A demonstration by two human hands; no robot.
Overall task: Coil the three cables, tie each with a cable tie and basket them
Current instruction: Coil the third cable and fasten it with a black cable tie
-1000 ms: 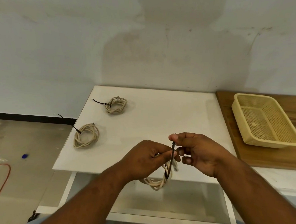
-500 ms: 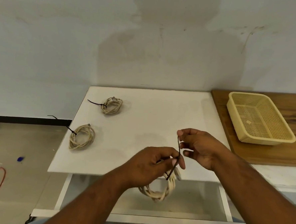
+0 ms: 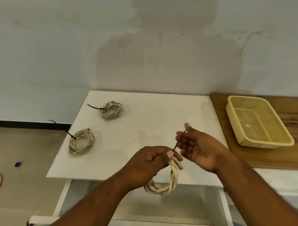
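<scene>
Beside the white counter, the yellow mesh plastic basket (on a wooden board, at your right) holds no cable; two beige cables lie tied, the far coil and near coil. Your left hand has its grip clenched on the third beige coil at the counter's front edge. Your right hand, released, just touches its thin black cable tie, so snugging and basketing remain.

Forearms, left hand and right hand are bare.
</scene>
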